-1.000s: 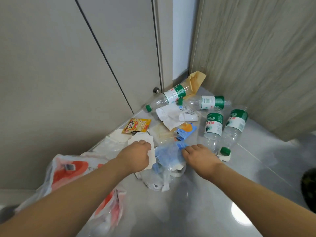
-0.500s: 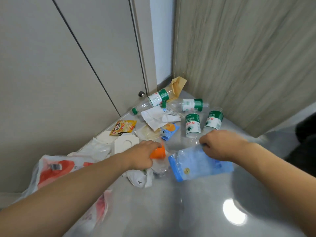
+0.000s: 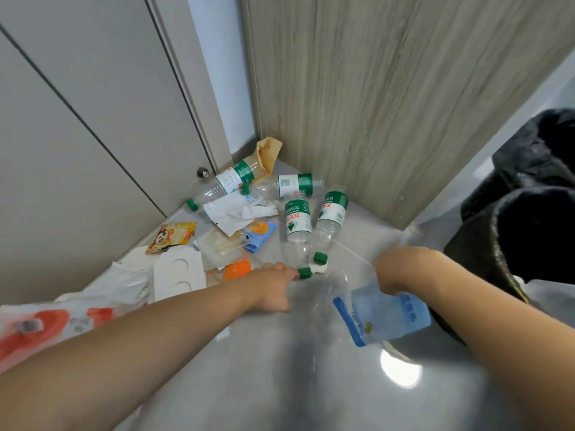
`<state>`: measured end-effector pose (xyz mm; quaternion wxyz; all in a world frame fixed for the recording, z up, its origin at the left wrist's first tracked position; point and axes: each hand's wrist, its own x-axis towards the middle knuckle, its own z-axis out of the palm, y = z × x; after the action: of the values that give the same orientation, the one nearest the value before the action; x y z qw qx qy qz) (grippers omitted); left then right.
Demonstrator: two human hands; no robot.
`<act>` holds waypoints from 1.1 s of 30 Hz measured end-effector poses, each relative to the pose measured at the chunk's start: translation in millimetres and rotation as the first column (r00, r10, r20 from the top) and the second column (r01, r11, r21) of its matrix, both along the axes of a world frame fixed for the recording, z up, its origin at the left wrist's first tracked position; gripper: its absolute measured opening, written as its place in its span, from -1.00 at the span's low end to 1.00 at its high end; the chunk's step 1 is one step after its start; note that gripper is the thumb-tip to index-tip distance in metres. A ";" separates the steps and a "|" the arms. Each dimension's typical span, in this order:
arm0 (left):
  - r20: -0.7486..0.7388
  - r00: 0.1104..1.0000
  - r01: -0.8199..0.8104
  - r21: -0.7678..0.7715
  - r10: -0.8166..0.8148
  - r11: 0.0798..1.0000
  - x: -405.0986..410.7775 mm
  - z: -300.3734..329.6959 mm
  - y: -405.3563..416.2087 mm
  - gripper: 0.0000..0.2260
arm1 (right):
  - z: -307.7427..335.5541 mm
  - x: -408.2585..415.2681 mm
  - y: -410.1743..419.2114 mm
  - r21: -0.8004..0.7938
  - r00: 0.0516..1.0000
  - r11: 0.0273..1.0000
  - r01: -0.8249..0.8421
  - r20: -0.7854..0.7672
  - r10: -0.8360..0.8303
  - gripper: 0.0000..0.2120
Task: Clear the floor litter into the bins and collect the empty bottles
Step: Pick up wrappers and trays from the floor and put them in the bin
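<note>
Head view shows the right hand (image 3: 396, 269) gripping a blue plastic pouch (image 3: 385, 315) lifted beside the black-lined bin (image 3: 485, 262). Left hand (image 3: 273, 287) rests by a green bottle cap (image 3: 305, 273), its grip unclear. 4 empty bottles (image 3: 298, 225) lie in the corner among wrappers (image 3: 172, 233).

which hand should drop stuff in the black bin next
Probably the right hand: it grips the blue pouch right beside the black bin. The left hand is farther off, down on clear plastic near the bottles.
</note>
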<state>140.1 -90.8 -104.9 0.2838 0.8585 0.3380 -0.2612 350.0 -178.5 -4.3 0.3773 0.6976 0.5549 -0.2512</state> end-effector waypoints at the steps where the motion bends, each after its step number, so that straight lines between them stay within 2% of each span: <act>1: -0.014 0.999 0.039 0.023 -0.039 0.999 7.4 -4.4 -5.4 -0.31 | -2.2 2.8 -2.8 -0.012 1.000 1.000 0.009 0.006 -0.009 -0.67; 5: 0.037 0.989 0.140 0.099 -0.144 0.985 34.2 -20.0 -40.4 -0.29 | -11.2 11.7 -14.6 -0.011 0.999 0.999 0.046 0.010 -0.046 -0.70; 7: 0.009 0.981 0.190 0.108 -0.193 0.976 45.6 -30.9 -58.8 -0.33 | -20.2 15.0 -18.9 0.014 0.996 0.996 0.092 0.004 -0.092 -0.70; 12: -0.104 0.971 0.235 0.201 -0.217 0.951 57.8 -54.7 -77.9 -0.62 | -28.5 21.7 -20.4 -0.028 0.987 0.987 0.158 -0.011 -0.158 -0.70; 14: -0.125 0.969 0.234 0.178 -0.214 0.956 53.9 -51.7 -75.2 -0.72 | -24.5 25.4 -18.7 -0.039 0.983 0.983 0.178 -0.039 -0.180 -0.72; 15: -0.128 0.976 0.193 0.131 -0.176 0.972 50.0 -45.9 -71.9 -0.74 | -22.8 26.9 -17.6 -0.043 0.986 0.986 0.161 -0.044 -0.163 -0.74; 17: -0.047 0.999 0.012 0.051 -0.009 0.999 44.4 -30.8 -58.8 -0.86 | -15.4 28.5 -16.4 -0.046 0.991 0.991 0.127 -0.039 -0.128 -0.73; 21: 0.229 0.958 -0.197 0.085 0.173 0.977 44.0 33.8 -20.6 -0.79 | 13.5 32.9 -8.3 -0.043 0.994 0.995 0.093 -0.061 -0.095 -0.70; 23: 0.393 0.871 -0.339 0.047 0.294 0.940 47.4 74.9 -4.1 -0.83 | 37.1 43.2 -1.2 0.017 0.989 0.993 0.119 -0.091 -0.117 -0.81; 26: 0.568 0.656 -0.511 -0.149 0.497 0.846 58.7 131.2 11.7 -0.86 | 88.5 67.2 -3.1 0.139 0.968 0.968 0.209 -0.168 -0.185 -0.75; 28: 0.628 0.519 -0.578 -0.243 0.581 0.779 73.0 161.6 16.0 -0.82 | 124.7 90.4 -15.4 0.226 0.958 0.937 0.267 -0.170 -0.231 -0.74; 30: 0.677 0.410 -0.624 -0.280 0.611 0.729 93.7 186.2 14.8 -0.79 | 151.7 120.0 -34.2 0.257 0.960 0.926 0.276 -0.110 -0.256 -0.79; 31: 0.693 0.366 -0.639 -0.298 0.621 0.709 106.4 196.8 11.7 -0.79 | 161.0 136.1 -44.8 0.268 0.959 0.921 0.284 -0.079 -0.273 -0.80; 33: 0.694 0.332 -0.649 -0.323 0.639 0.689 136.0 214.0 -0.8 -0.80 | 171.0 167.0 -67.8 0.276 0.948 0.910 0.311 -0.015 -0.319 -0.76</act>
<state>276.1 -91.6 109.1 0.4722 0.6792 0.4964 0.2633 517.0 -246.3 166.7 0.2400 0.8271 0.4588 -0.2187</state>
